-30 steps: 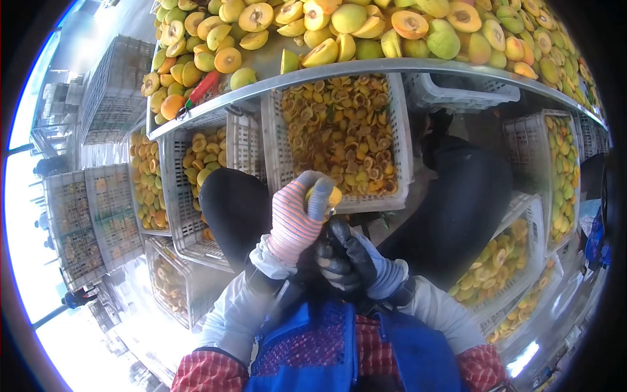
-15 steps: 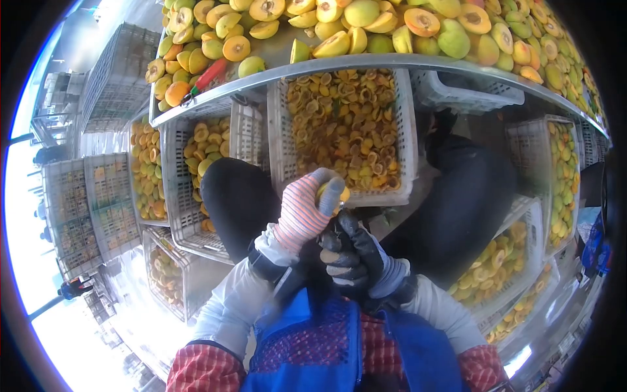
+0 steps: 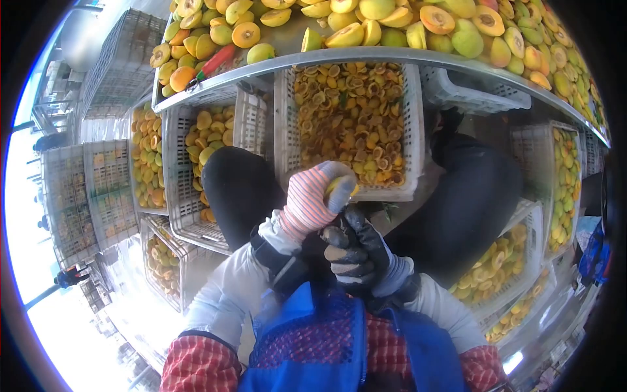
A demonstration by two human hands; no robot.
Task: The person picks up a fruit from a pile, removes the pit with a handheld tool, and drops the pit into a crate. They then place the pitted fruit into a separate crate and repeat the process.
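Observation:
My left hand [image 3: 308, 201], in a pink-and-grey striped glove, is closed round a yellow peach piece [image 3: 336, 188]. Most of that piece is hidden by the fingers and thumb. Just below it, my right hand [image 3: 356, 251], in a dark, dirt-stained glove, is curled into a fist close to the fruit. Whatever the right fist grips is hidden. Behind both hands stands a white crate [image 3: 413, 137] filled with brownish-yellow scooped scraps [image 3: 349, 124].
A metal-edged table [image 3: 392, 55] ahead carries many halved peaches [image 3: 436, 19] and a red-handled tool [image 3: 217, 60]. Crates of fruit stand on the left [image 3: 171, 176] and right [image 3: 537, 242]. My knees flank the scrap crate. A white crate [image 3: 473, 91] sits under the table.
The left hand has shifted slightly right and tilted round the peach piece, and less of the fruit shows. The right hand stays in nearly the same place. The whole view has shifted a little.

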